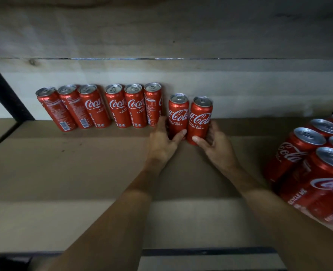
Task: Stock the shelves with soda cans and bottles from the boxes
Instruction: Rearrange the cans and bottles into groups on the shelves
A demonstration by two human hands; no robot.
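Red soda cans line the back of a cardboard-covered shelf (83,163), where a person's two hands each grip one more. The left hand (161,143) wraps the lower half of the left can (178,114), thumb laid across its front. The right hand (214,145) holds the right can (200,118) the same way, thumb low on the front and fingers curled round its outer side.

The two held cans are upright and touch side by side near the middle of the shelf, at 3 o'clock of a row of six cans (120,106) standing against the pale wooden back wall (161,45). The pair sits slightly forward of that row, and the left hand's fingers lie between the left can and the row's last can. The hands cover the pair's bases, so it cannot be told whether they rest on the shelf.

At 4 o'clock from the hands, well apart at the frame's edge, a tight cluster of further cans (314,173) stands on the same shelf. A black metal upright (3,90) slants at 9 o'clock, and a dark rail (200,252) runs along the front edge at 6 o'clock.
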